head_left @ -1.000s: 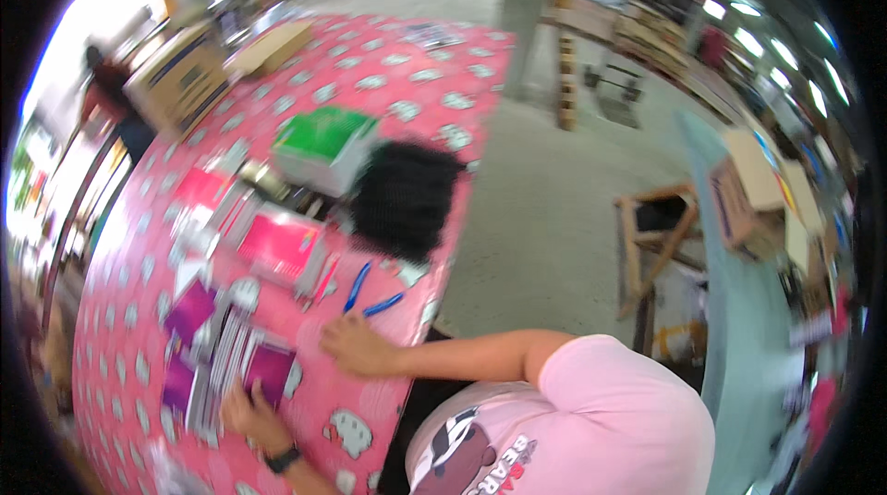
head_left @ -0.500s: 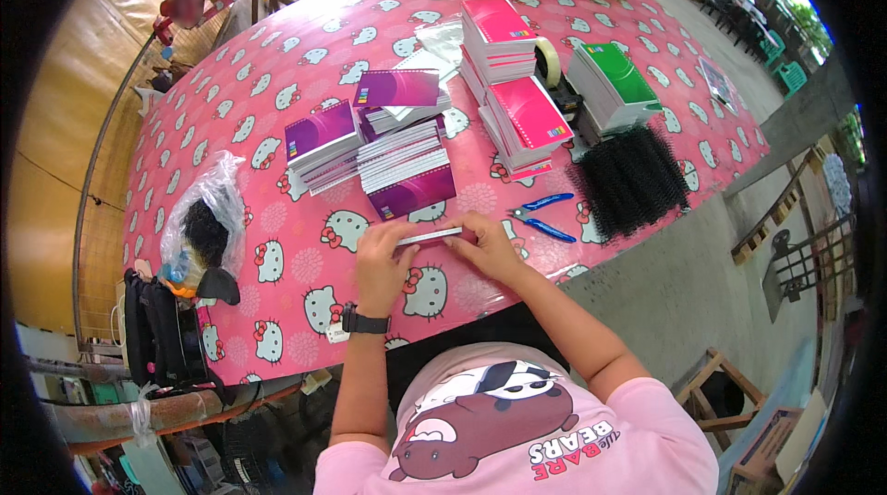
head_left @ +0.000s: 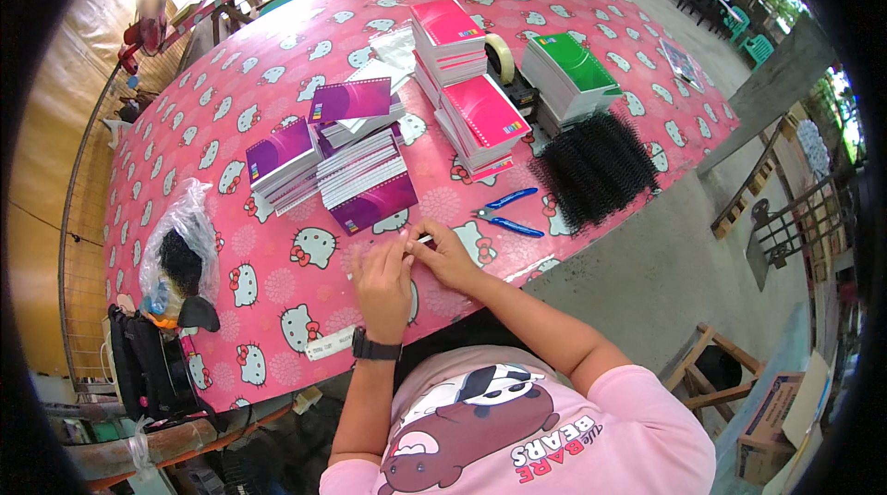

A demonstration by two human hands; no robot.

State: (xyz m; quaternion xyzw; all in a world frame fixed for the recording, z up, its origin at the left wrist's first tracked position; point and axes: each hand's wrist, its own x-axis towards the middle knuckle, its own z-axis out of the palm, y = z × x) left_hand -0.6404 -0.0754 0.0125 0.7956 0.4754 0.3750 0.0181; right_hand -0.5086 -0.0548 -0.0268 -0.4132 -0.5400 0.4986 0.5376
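Observation:
My left hand (head_left: pixel 383 275) and my right hand (head_left: pixel 444 259) meet close together at the near side of the table, fingers closed around a thin memo pad (head_left: pixel 425 239). Only a bit of its white edge shows; the fingers cover the rest. Just beyond my hands stands a row of purple memo pads (head_left: pixel 374 204), packed on edge, with more purple pads (head_left: pixel 282 151) stacked to its left. Blue-handled cutting pliers (head_left: pixel 506 213) lie with handles apart to the right of my right hand.
Pink pads (head_left: pixel 485 116) and green pads (head_left: pixel 573 65) rise in stacks beyond the pliers, a tape dispenser (head_left: pixel 504 65) between them. Black spiral coils (head_left: pixel 596 171) lie near the right edge. A plastic bag (head_left: pixel 189 227) sits left; a white labelled strip (head_left: pixel 330 344) lies by my left wrist.
My hands have drawn together, and the pad's long white edge, plain to see before, is now mostly covered by fingers. The view has shifted, so the table's things appear further left.

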